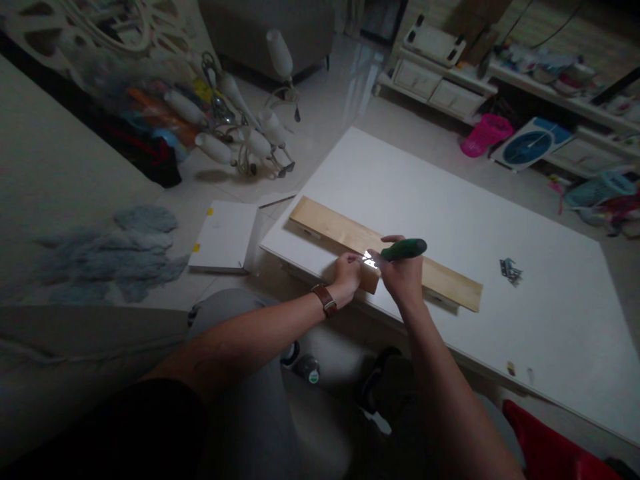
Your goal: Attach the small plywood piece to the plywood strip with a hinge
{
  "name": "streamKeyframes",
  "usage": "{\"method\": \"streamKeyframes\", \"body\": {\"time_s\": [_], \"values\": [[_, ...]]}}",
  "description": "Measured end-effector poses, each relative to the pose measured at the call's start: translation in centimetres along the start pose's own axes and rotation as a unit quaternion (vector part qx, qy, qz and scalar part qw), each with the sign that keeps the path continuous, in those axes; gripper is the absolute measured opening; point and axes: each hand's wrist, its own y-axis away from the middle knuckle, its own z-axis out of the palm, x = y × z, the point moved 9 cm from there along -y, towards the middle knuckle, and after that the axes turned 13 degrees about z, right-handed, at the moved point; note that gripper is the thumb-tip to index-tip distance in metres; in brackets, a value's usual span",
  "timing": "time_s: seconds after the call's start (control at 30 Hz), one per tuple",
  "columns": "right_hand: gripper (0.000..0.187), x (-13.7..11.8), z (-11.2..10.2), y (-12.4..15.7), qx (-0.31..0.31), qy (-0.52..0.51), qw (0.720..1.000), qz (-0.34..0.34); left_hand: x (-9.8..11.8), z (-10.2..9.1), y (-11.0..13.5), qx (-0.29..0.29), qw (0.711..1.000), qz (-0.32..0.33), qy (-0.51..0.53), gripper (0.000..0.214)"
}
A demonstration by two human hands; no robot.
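Observation:
My right hand point(403, 277) is closed around a screwdriver with a green handle point(403, 249). The handle's dark butt points to the right and its working end is towards a shiny metal bracket point(370, 259). At the bracket's left edge, my left hand point(347, 275) is closed in a pinch. The bracket sits by a short wooden piece point(369, 280) that juts towards me from a long wooden board point(335, 225). That board lies across the white table point(450, 200) near its front edge. The screwdriver's tip and any screw are too small or hidden to see.
A small pile of metal hardware point(511, 272) lies right on the table, with two tiny items nearer the edge. On the floor at the left are a white box point(225, 237), grey cloth point(145, 247) and a lamp point(250, 140) with several white shades. A red object point(550, 447) is at lower right.

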Motion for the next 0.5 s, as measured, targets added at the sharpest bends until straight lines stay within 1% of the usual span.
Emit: {"method": "streamKeyframes", "body": {"time_s": [0.07, 0.2, 0.27, 0.33, 0.4, 0.5], "values": [[0.044, 0.2, 0.5, 0.0, -0.015, -0.008, 1.0, 0.009, -0.3, 0.1, -0.2, -0.002, 1.0, -0.004, 0.004, 0.018], [0.045, 0.7, 1.8, -0.2, -0.095, -0.107, 0.989, 0.038, -0.4, 0.0, -0.2, -0.006, 1.0, -0.002, 0.005, 0.019], [0.043, 0.9, 2.1, -0.3, -0.12, -0.138, 0.982, 0.046, -0.3, -0.1, -0.1, -0.001, 1.0, 0.0, 0.0, 0.017], [0.043, 1.2, 2.2, -0.4, -0.135, -0.162, 0.976, 0.057, -0.2, -0.1, 0.0, 0.0, 1.0, 0.002, -0.005, 0.015], [0.047, 1.4, 2.1, -0.4, -0.144, -0.192, 0.968, 0.066, -0.1, -0.1, 0.1, -0.002, 1.0, 0.005, -0.005, 0.014], [0.05, 1.6, 2.1, -0.4, -0.146, -0.223, 0.961, 0.07, 0.0, 0.0, 0.2, -0.007, 1.0, 0.014, -0.002, 0.014]]}}
